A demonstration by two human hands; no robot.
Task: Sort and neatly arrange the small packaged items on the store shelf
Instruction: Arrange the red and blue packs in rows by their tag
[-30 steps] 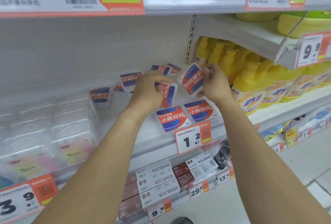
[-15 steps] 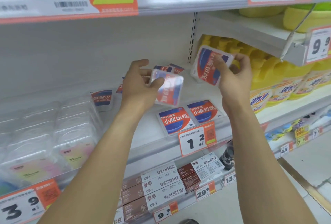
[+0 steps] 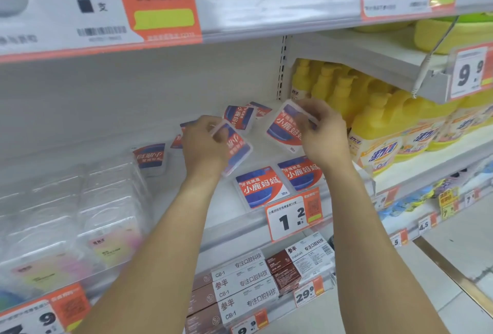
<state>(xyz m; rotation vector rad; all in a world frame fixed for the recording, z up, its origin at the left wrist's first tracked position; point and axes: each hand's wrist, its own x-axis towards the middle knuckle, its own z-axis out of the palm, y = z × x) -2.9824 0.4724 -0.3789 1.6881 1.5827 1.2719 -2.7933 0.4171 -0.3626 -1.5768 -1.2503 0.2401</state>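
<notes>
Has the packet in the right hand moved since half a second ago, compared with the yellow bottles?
Yes. The packet in the right hand has come down and to the left, away from the yellow bottles, toward the two flat packets at the shelf's front.

Price tag (image 3: 80, 0) cropped (top edge), left-hand box (image 3: 237, 151) blurred

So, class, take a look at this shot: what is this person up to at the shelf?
A person is tidying small red-and-blue floss boxes on a white store shelf. The left hand grips one box and the right hand holds another, both lifted above the shelf. Two boxes already lie flat side by side at the front edge, behind the price tag, while several more lie scattered further back.
</notes>
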